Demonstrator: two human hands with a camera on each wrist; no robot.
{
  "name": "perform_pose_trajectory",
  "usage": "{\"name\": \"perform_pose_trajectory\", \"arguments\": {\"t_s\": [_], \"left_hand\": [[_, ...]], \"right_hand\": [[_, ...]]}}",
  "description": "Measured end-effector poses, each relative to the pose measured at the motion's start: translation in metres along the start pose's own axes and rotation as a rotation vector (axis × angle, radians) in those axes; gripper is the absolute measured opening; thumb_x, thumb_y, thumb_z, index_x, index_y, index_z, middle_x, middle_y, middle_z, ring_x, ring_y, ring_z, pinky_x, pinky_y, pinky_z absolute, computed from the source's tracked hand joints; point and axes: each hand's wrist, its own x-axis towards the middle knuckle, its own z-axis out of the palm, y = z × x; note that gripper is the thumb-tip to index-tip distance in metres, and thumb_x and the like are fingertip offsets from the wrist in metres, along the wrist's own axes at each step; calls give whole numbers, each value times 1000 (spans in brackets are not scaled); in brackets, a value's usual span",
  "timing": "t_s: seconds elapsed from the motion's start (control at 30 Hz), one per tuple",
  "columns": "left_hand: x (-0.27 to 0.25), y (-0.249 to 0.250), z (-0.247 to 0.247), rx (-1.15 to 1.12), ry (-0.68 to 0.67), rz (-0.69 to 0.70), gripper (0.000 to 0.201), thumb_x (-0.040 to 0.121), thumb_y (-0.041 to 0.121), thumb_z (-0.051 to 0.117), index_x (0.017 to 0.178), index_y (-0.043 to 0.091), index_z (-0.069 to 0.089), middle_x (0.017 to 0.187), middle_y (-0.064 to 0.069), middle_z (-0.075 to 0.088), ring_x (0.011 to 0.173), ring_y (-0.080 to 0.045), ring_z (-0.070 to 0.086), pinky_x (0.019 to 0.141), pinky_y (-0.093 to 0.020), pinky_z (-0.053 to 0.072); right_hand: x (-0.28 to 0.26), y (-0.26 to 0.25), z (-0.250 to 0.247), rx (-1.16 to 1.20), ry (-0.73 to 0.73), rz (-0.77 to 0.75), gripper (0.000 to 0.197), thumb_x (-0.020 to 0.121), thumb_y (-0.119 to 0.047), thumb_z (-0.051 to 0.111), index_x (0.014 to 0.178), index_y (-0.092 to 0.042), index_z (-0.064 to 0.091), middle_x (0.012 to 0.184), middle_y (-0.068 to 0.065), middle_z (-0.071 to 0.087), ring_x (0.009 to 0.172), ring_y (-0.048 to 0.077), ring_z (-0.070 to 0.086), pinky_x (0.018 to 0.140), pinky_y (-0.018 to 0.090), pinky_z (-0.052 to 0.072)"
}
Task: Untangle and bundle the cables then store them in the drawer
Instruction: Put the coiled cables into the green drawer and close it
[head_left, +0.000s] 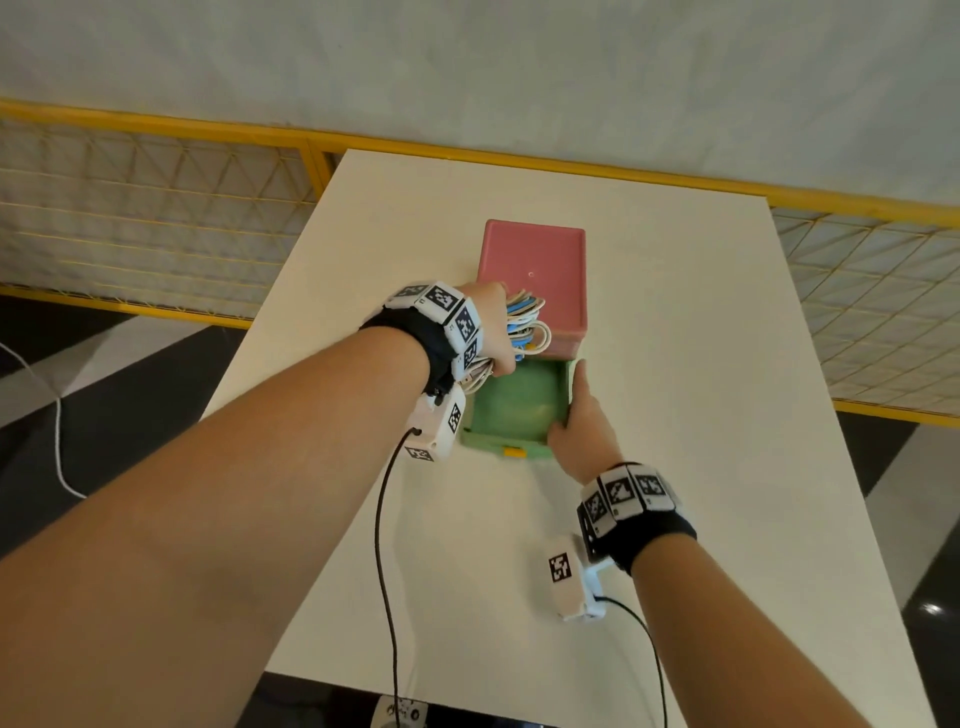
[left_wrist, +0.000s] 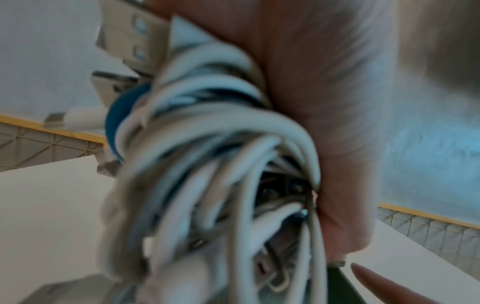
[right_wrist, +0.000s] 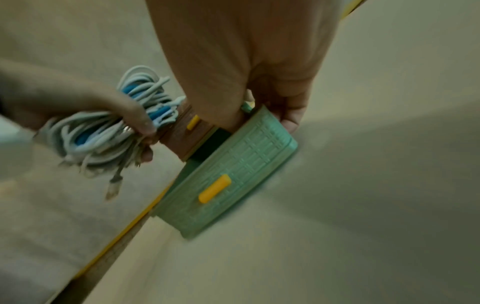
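A pink drawer box (head_left: 535, 270) stands mid-table with its green drawer (head_left: 519, 402) pulled out toward me, its inside bare. The drawer front (right_wrist: 228, 174) has a yellow handle (right_wrist: 215, 188). My left hand (head_left: 491, 332) grips a bundle of white and blue cables (head_left: 527, 325) just above the drawer's far left corner. The same cable bundle (right_wrist: 109, 127) shows loose plug ends hanging down, and fills the left wrist view as blurred cable loops (left_wrist: 207, 185). My right hand (head_left: 582, 415) holds the drawer's right wall, thumb inside, fingers outside.
The white table (head_left: 675, 415) ends near a yellow-framed mesh fence (head_left: 156, 218) at the back and left. A second yellow handle (right_wrist: 192, 122) sits on the pink drawer above. Wrist-camera cords trail across the table's near part.
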Motion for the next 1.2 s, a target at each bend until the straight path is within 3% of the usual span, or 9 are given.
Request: {"name": "perform_pose_trajectory", "arguments": {"t_s": [0.1,0.17,0.27,0.5,0.6,0.73,0.87,1.0,1.2], "left_hand": [[-8,3,1,28,19,-11,60,65,23,78,115,9,49,81,1,54,65,-20,55,53,-27,43],[-20,3,10,119,156,27,82,70,28,76,141,16,36,92,3,53,79,-24,59,63,-31,48],[-37,7,37,302,358,203,55,76,26,69,123,17,42,94,-4,61,83,-27,59,65,-36,49],[-14,31,69,449,69,72,12,84,21,66,89,17,56,92,-2,68,82,-24,64,65,-30,39],[3,41,80,359,62,-2,16,91,22,58,77,20,52,83,1,63,77,-21,59,67,-29,42],[13,45,87,153,43,-54,16,97,23,53,100,17,67,105,-4,69,86,-21,62,65,-30,39],[8,32,65,89,-163,-26,30,79,35,72,66,22,48,69,3,51,70,-19,53,61,-27,43],[-16,33,70,363,13,28,35,79,53,65,86,21,53,86,2,61,87,-21,57,72,-30,38],[-12,38,102,434,204,-64,34,93,27,50,115,3,55,111,-12,64,100,-29,61,76,-33,48]], "right_hand": [[-10,5,3,-35,38,-73,87,84,1,42,150,-30,-5,116,17,48,95,40,57,79,37,44],[-9,5,3,-46,31,-101,87,84,1,42,150,-32,-4,111,16,46,89,40,57,78,39,46],[-9,6,3,-47,-5,-103,82,87,0,41,150,-29,-4,110,15,45,83,37,56,77,40,48],[-11,6,6,-10,84,-160,85,87,1,43,151,-26,-5,125,16,35,80,37,58,77,45,52],[-17,8,10,-151,157,-278,94,82,3,49,149,-37,-4,152,5,11,89,32,61,72,41,54],[-15,15,10,-200,141,-298,74,90,-15,51,150,-34,12,157,-14,15,120,24,52,90,37,50],[-12,8,6,-298,36,-231,71,92,-12,45,151,-26,9,159,-10,13,121,26,48,93,38,47],[-7,1,6,-356,5,-212,72,90,-9,43,151,-19,8,158,-4,17,116,30,51,90,39,47],[-8,8,7,-341,23,-268,73,92,-12,46,152,-24,8,159,-7,11,108,30,56,88,38,47]]}}
